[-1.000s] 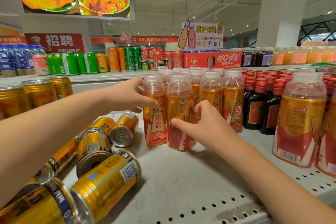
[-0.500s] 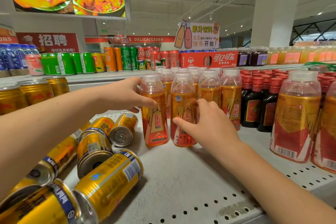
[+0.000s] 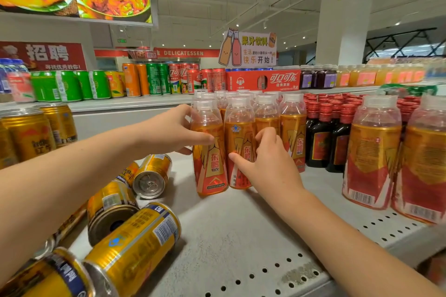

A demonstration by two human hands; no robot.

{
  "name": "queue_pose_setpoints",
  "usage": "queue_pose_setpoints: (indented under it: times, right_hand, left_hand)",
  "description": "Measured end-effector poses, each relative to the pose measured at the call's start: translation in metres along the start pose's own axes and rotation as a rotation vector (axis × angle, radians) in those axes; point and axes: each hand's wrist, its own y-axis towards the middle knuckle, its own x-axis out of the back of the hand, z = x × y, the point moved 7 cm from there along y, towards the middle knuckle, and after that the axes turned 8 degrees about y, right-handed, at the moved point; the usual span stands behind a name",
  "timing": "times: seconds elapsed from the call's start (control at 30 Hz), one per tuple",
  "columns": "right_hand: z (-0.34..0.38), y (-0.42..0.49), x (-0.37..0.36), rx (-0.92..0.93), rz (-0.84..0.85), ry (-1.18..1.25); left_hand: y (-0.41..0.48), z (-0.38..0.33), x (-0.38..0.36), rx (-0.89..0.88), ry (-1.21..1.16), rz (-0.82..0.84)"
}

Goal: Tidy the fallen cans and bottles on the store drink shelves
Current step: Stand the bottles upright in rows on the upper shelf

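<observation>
Several gold cans [image 3: 135,243] lie on their sides at the left of the grey perforated shelf [image 3: 241,236]. Two orange energy-drink bottles with clear caps stand upright at the front of a bottle group. My left hand [image 3: 169,132] grips the left bottle [image 3: 210,157] around its upper body. My right hand [image 3: 268,159] grips the bottle beside it [image 3: 239,142], thumb on the front label and fingers curled round its right side. Both bottles stand on the shelf, almost touching each other.
More upright orange bottles [image 3: 292,132] and dark red-capped bottles [image 3: 321,137] fill the shelf behind and to the right. Two larger orange bottles [image 3: 371,152] stand at the right front. Upright gold cans [image 3: 31,135] stand at the left. Soda cans [image 3: 154,79] line the shelf behind.
My right hand has pushed its bottle back and left, closer to the bottle in my left hand. The left hand has stayed on its bottle.
</observation>
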Motion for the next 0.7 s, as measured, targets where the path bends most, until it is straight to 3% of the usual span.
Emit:
queue_pose_setpoints:
  times: [0.13, 0.3, 0.4, 0.47, 0.57, 0.63, 0.7]
  right_hand:
    - [-0.008, 0.000, -0.009, -0.059, 0.067, 0.041]
    - [-0.013, -0.005, -0.009, -0.119, 0.146, 0.258]
    - [-0.008, -0.012, 0.005, -0.078, 0.127, 0.292]
    - [-0.005, -0.019, 0.021, -0.018, 0.089, 0.282]
    - [-0.006, -0.031, 0.052, 0.065, 0.035, 0.255]
    - [-0.009, -0.037, 0.075, 0.111, 0.005, 0.232]
    - [-0.016, -0.040, 0.098, 0.142, -0.011, 0.223]
  left_hand:
    - [0.005, -0.003, -0.002, 0.020, 0.014, 0.024]
    - [0.005, -0.001, -0.002, 0.034, 0.029, 0.023]
    - [0.002, -0.002, 0.001, 0.075, 0.110, 0.012]
    - [-0.001, -0.012, 0.017, 0.083, 0.216, -0.173]
    - [-0.018, -0.055, 0.042, -0.108, 0.254, -0.603]
    - [-0.029, -0.090, 0.031, -0.263, 0.242, -0.642]
    - [-0.032, -0.121, 0.001, -0.344, 0.272, -0.514]
